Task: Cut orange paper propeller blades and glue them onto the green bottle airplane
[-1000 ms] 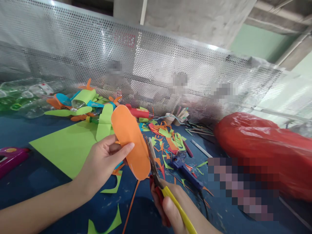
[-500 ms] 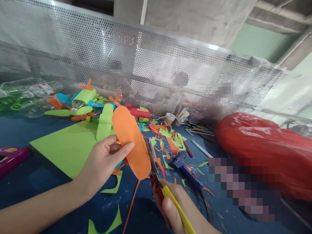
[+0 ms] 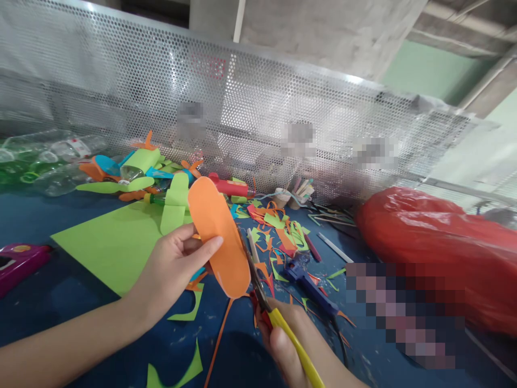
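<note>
Between the thumb and fingers of my left hand [image 3: 177, 264] is an orange paper strip with rounded ends [image 3: 220, 237], tilted upright above the table. My right hand [image 3: 286, 334] is wrapped round a pair of scissors [image 3: 293, 342] with yellow and red handles. Their dark blades lie along the right edge of the orange paper, near its lower half. A thin orange offcut [image 3: 218, 339] hangs below the paper's lower end. Behind my left hand lies a lime-green sheet [image 3: 109, 242], with a green rounded cutout [image 3: 174, 202] on it.
A blue glue gun [image 3: 311, 285] and several paper scraps [image 3: 278, 231] lie right of the paper. Plastic bottles [image 3: 52, 161] and paper-covered models are at the back left. A red plastic bag [image 3: 424, 242] bulges at the right, before a perforated metal screen [image 3: 274, 102].
The scissor blades appear slightly more closed along the orange paper's edge. The paper and both hands have hardly moved; the whole view has shifted a little.
</note>
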`<action>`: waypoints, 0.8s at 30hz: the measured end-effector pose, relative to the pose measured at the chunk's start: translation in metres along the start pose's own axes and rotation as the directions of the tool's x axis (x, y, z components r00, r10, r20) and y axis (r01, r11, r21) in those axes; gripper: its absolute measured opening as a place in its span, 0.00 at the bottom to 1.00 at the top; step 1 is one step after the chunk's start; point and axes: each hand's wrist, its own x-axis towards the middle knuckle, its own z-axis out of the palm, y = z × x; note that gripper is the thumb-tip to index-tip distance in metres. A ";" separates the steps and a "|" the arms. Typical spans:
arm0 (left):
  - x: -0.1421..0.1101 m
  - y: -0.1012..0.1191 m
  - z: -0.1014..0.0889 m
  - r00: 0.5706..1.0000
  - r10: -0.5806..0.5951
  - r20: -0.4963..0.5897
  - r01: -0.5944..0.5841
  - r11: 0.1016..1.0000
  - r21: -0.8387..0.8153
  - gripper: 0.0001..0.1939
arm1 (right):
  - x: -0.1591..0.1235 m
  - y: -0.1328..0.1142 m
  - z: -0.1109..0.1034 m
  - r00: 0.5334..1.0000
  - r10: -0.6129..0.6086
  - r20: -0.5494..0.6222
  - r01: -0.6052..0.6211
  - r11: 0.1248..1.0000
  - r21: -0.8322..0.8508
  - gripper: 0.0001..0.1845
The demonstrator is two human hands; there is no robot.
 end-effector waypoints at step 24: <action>0.001 -0.002 -0.001 1.000 -0.007 -0.014 0.007 1.000 0.005 0.17 | 0.000 0.006 -0.001 0.998 -0.052 0.044 0.051 0.999 0.017 0.31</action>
